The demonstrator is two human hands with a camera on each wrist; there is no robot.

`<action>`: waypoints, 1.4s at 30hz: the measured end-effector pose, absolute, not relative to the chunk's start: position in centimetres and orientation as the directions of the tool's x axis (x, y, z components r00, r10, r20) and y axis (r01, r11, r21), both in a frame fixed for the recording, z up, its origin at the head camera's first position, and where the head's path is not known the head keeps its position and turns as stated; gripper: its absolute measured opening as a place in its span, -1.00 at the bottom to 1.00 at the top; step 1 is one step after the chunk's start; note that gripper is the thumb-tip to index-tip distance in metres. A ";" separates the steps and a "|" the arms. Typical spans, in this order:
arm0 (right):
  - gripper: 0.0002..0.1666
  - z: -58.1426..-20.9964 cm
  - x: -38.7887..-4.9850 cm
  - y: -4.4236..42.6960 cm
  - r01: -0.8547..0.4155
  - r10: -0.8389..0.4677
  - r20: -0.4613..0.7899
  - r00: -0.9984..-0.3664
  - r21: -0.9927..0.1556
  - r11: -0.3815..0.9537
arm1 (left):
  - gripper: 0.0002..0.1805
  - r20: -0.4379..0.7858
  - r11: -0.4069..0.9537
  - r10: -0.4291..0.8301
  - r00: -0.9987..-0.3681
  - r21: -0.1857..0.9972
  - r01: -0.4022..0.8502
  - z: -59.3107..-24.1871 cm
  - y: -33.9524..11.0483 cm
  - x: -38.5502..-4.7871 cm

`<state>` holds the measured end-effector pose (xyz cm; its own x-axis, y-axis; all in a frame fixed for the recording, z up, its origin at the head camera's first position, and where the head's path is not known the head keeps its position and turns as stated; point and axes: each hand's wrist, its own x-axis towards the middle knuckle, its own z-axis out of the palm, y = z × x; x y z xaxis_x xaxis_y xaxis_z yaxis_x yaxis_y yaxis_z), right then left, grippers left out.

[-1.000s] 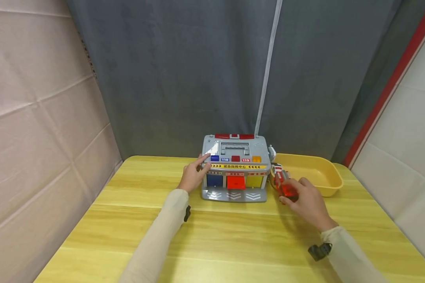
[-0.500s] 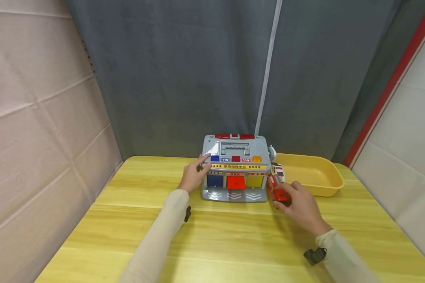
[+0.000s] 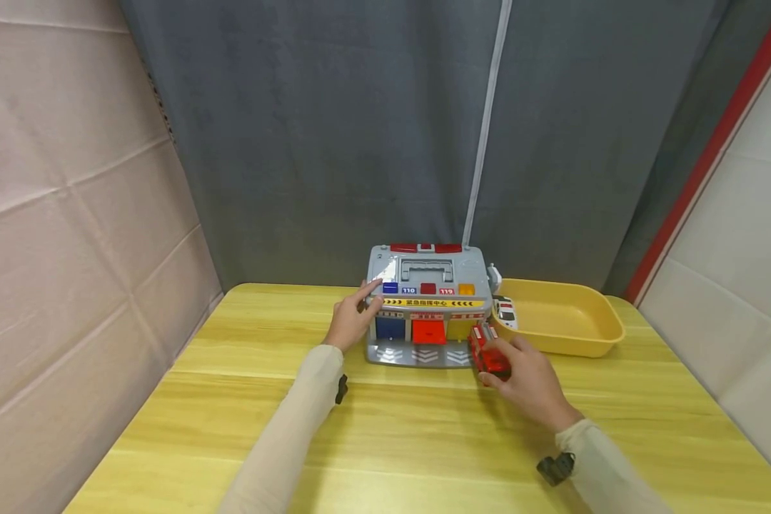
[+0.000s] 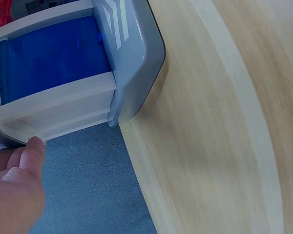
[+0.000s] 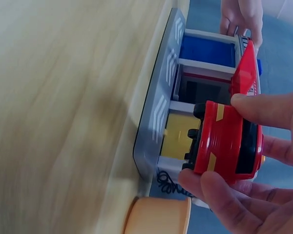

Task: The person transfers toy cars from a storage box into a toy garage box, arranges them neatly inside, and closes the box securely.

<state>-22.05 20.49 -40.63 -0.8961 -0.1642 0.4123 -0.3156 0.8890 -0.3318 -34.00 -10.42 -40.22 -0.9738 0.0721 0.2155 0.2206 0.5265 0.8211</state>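
Observation:
A grey toy station point(image 3: 425, 355) with blue, red and yellow doors stands at the back of the table. At its left end my left hand point(image 3: 350, 321) rests fingers on the side and top edge, by the blue button. My right hand point(image 3: 532, 382) holds a red toy truck point(image 3: 488, 357) by its sides, at the front right corner of the station. In the right wrist view the truck point(image 5: 227, 139) is between thumb and fingers, in front of the yellow door point(image 5: 178, 136). The red door point(image 5: 245, 73) is swung up and open; the blue door point(image 4: 53, 56) is closed.
To the right of the station is a yellow tray point(image 3: 568, 343), with a white toy car point(image 3: 505, 313) at its left end. A dark curtain point(image 3: 328, 143) hangs behind the table. Black coiled cord point(image 5: 171, 184) lies beside the station in the right wrist view.
My right hand has carried the red truck leftward, from beside the tray to the station's front right corner. The white car shows more fully now. My left hand has stayed in place.

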 end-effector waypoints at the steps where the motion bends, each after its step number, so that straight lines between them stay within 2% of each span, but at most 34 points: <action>1: -0.51 -40.7 -22.1 20.3 -0.318 -0.166 0.414 -0.895 -0.332 0.888 | -0.51 0.221 0.528 0.071 -0.973 0.819 0.224 -40.3 -10.4 -34.0; 23: -0.47 -41.5 -22.5 16.7 -0.355 -0.188 0.427 -0.885 -0.355 0.865 | -0.52 0.239 0.521 0.075 -0.968 0.818 0.243 -40.3 -10.4 -34.0; 32: -0.44 -41.6 -22.7 15.8 -0.326 -0.179 0.373 -0.910 -0.382 0.864 | -0.51 0.240 0.518 0.074 -0.968 0.820 0.243 -40.3 -10.4 -34.0; 42: -0.46 -42.1 -22.6 15.0 -0.322 -0.170 0.368 -0.914 -0.405 0.856 | -0.52 0.240 0.510 0.080 -0.968 0.824 0.246 -40.5 -10.3 -34.1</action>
